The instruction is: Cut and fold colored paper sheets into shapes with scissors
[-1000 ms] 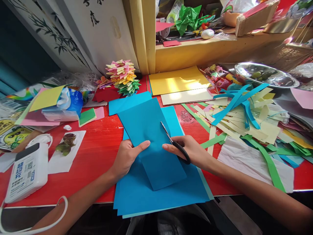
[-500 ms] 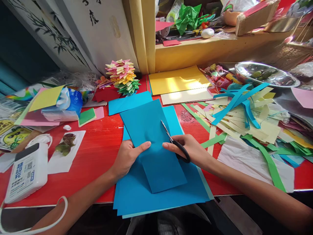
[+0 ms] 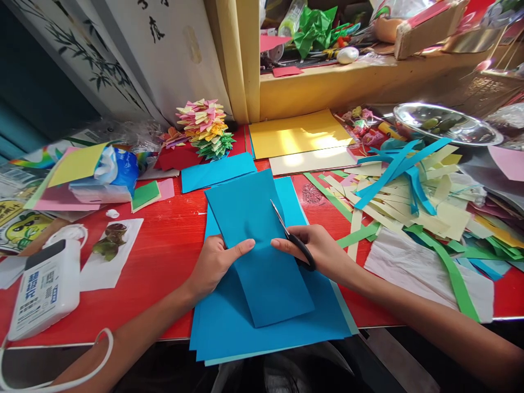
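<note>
By the red surface's [image 3: 164, 234] near edge, the blue sheet [image 3: 265, 267] runs lengthwise from far-left to near-right. The left hand [image 3: 219, 262] has a pinching grip on its left side; the right hand [image 3: 315, 245], thumb touching its right side, grasps scissors [image 3: 285, 227].

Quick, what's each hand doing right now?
Left hand: closed, holding the top blue sheet.
Right hand: closed, holding the black-handled scissors.

Bright patches are hitting yellow card [image 3: 301, 134], steel bowl [image 3: 470, 135] is glaring, held blue sheet [image 3: 262, 262] is casting shadow, edges are stretching.
</note>
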Motion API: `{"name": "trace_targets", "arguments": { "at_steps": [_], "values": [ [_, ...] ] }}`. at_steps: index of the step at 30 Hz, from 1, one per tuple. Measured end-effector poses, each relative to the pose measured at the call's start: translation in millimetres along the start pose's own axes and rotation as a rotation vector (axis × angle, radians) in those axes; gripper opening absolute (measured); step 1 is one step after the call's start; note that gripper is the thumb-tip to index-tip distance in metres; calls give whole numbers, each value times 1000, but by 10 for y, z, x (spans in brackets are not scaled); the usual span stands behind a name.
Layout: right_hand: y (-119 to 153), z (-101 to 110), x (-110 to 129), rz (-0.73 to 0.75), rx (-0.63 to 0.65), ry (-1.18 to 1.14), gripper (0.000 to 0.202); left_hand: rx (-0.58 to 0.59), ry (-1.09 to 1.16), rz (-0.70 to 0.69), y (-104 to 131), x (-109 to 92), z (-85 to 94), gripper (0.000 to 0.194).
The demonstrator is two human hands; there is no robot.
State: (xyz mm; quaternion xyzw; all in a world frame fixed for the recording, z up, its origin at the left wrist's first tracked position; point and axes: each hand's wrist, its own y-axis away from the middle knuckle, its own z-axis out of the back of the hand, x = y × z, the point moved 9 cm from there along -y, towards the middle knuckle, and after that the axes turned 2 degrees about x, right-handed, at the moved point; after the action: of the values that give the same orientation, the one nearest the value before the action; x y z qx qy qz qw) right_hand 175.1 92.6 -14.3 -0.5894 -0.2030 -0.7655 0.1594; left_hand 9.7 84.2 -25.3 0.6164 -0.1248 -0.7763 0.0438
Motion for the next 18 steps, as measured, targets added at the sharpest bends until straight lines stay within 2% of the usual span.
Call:
{"name": "trace_targets", "arguments": {
  "at_steps": [18],
  "values": [
    [9, 36, 70, 36, -54, -58, 45, 112, -24, 51, 20, -6, -134, 36]
  ]
}}
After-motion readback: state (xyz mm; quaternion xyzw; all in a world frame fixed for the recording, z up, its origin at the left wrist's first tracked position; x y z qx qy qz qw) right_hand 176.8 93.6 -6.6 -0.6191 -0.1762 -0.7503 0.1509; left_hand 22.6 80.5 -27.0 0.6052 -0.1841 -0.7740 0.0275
